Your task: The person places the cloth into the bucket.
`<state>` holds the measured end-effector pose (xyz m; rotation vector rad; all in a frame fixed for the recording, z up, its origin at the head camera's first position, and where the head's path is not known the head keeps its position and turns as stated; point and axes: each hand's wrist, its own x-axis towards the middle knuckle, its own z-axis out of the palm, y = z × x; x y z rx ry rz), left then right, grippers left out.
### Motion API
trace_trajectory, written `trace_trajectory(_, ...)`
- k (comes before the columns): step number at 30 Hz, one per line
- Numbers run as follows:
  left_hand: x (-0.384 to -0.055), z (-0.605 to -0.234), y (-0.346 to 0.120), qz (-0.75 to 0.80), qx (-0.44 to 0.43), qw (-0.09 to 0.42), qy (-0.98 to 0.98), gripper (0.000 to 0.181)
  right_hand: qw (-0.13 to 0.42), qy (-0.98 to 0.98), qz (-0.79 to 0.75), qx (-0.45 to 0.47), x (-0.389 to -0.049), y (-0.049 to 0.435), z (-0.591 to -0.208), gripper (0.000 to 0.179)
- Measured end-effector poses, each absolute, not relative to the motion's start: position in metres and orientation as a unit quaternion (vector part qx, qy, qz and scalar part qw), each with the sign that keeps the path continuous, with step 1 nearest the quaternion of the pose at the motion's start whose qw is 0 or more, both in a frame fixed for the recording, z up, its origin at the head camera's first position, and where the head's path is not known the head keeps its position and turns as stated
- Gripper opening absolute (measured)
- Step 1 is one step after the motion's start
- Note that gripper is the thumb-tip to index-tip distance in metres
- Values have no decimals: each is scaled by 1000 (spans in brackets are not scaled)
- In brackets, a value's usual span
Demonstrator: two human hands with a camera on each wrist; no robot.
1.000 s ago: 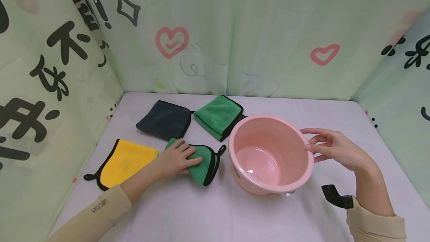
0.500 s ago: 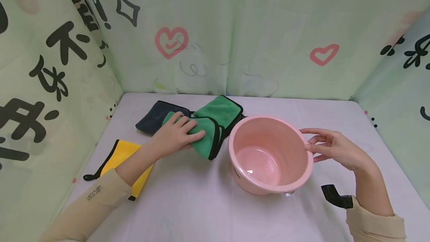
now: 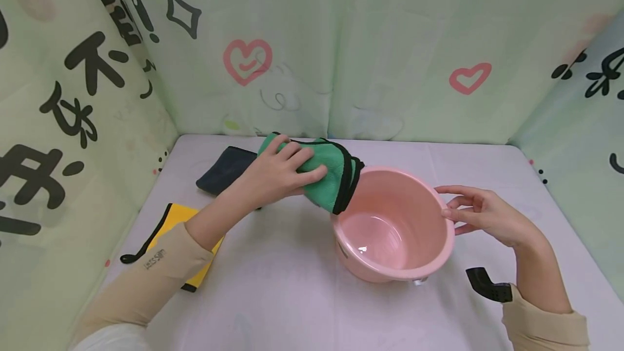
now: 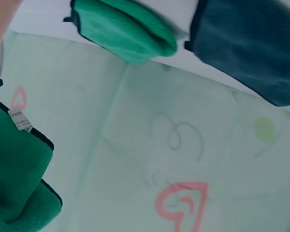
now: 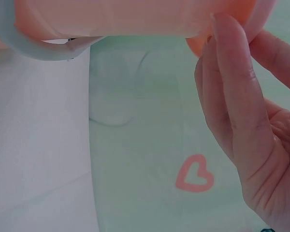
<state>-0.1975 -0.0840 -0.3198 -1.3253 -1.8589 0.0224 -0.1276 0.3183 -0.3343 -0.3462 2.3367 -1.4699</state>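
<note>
Fingers of the left hand (image 3: 278, 171) have a green cloth (image 3: 332, 180) gripped around mid-frame, long axis kinda slanting down-right so its end overlaps the upper-left rim of the bucket (image 3: 413, 211) (can't tell if touching), while the right hand (image 3: 487, 215) pinches its right edge.

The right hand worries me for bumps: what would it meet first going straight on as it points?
The right hand would meet the pink bucket at once: it is touching the rim.
</note>
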Motion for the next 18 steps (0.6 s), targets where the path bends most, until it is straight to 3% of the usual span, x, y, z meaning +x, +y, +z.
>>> trace_trajectory(13,-187,-319,-23,13,-563,452,-692,25,170,842,-501,-109,-128,316,-336,46)
trace_trajectory(18,-181,-323,-4,26,-596,425,-681,27,167,842,-501,-108,-128,316,-336,47)
